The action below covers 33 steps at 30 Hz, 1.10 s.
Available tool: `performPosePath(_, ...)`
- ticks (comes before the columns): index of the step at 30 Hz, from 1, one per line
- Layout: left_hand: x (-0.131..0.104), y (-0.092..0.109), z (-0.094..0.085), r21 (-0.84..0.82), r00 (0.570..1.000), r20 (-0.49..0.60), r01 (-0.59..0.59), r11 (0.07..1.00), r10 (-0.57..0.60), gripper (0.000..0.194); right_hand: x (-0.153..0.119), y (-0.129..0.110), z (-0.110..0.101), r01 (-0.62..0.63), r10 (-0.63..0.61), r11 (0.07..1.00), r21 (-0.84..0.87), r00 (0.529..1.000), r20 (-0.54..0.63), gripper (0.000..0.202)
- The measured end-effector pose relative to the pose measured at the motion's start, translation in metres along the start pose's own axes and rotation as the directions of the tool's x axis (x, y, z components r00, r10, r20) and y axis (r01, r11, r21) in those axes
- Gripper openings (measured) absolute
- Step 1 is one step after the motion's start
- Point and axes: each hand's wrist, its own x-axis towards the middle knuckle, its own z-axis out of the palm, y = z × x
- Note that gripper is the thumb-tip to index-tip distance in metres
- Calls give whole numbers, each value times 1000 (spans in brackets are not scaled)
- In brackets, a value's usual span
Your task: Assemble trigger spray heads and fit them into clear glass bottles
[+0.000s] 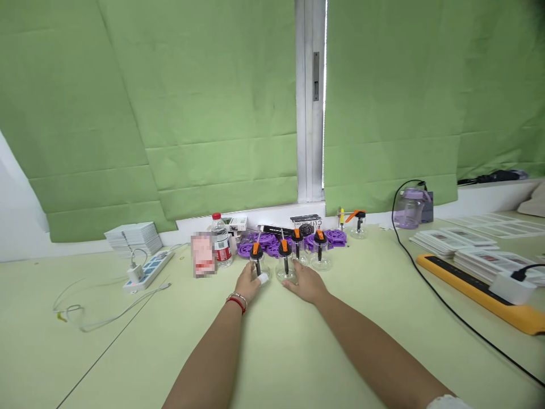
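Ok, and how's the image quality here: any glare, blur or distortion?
Head view: soft, even light, with a thin bright strip beside the window frame; head view: pixelation hides the pink thing left of the bottle; head view: the clear jar at the left hand partly blends into the table; head view: apparent wide-lens stretching toward the edges.

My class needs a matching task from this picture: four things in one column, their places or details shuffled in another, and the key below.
Column 1
1. Left hand
2. Right hand
3. Bottle
4. White power strip

Column 2
A. At the second orange-topped jar from the left
B. On the left side of the table, bearing a white plug
C. At the leftmost orange-topped jar
D. Has a red cap

Pairs: 1-C, 2-A, 3-D, 4-B
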Motion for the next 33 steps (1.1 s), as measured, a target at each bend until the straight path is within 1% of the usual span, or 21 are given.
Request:
performPosePath(8, -2, 4, -2, -48, 999, -9, 32, 998, -33, 59, 0, -2, -2, -23, 23, 1000, 12, 1000, 5, 80)
performPosePath(15, -3, 4, -1, -41, 1000, 8, 20, 999, -19, 58, 0, -2, -2, -17, 17, 1000, 23, 1000, -1, 82)
performPosePath(19, -3, 5, -1, -13, 1000, 13, -2, 1000, 2, 54, 0, -1, -1, -20, 20, 1000, 22, 1000, -1, 83)
performPosePath(25, -2, 6, -1, 35, 998, -2, 55, 998, -55, 53, 0, -2, -2, -24, 24, 1000, 15, 1000, 5, 82)
performPosePath(30, -3, 8, -1, 15, 999, -4, 46, 999, -46, 54, -1, -3, -4, -22, 22, 999, 30, 1000, 6, 82)
performPosePath(33, -4, 10, -1, 50, 998, -14, 57, 997, -56, 53, -1, -4, -5, -41, 41, 999, 33, 999, 12, 82)
